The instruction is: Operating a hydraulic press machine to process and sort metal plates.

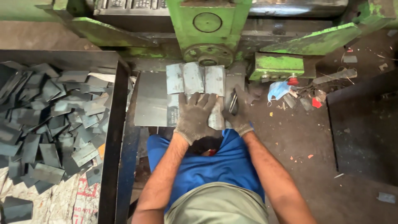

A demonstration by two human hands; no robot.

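L hand (195,117): gloved, laid flat, fingers spread on metal blanks (195,79), nothing gripped.
R hand (238,111): gloved, closed round thin metal tool (233,103).
Blanks: 3 side by side on steel surface (151,99), under green press (209,25).
Bin (117,124): L side, filled w/ cut plates (49,120).

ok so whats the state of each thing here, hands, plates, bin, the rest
left hand: gloved, flat on a metal plate
right hand: gloved, gripping a small metal tool, held upright
metal plates: three side by side under the green press, lying flat
green press: its head right above the plates
bin: holds a loose heap of cut plates
face mask: crumpled on the floor
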